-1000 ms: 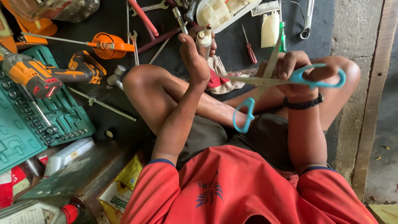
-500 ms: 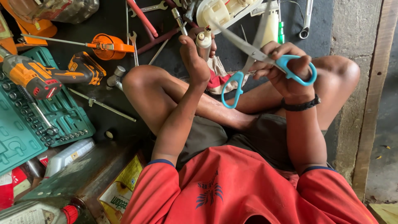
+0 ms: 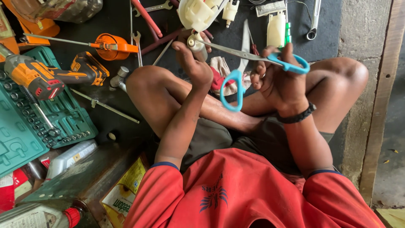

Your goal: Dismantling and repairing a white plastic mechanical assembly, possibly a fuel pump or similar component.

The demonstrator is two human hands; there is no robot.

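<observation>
Seated cross-legged on a dark floor mat (image 3: 325,25), knees spread among scattered tools. To the left, an open green socket case (image 3: 25,126) with an orange and black cordless drill (image 3: 38,76) lying across it; beyond that, an orange reel-shaped tool (image 3: 110,45) and a loose spanner (image 3: 137,42). Over the lap, both hands raised. Right hand (image 3: 280,82) clenched around the blue-handled scissors (image 3: 253,63), fingers through one loop, the other loop hanging free below; blades spread wide, one running leftward to the small part, the other pointing up toward the top of the view. Left hand (image 3: 192,63) closed around a small cream cylindrical part (image 3: 196,44), thumb up, just beneath a larger white plastic housing (image 3: 196,14). Scissor tip touching or just beside that small part; exact contact hard to tell. Between the knees, a red and white rag (image 3: 219,76) on the mat. Far right, a chrome wrench (image 3: 313,21).
</observation>
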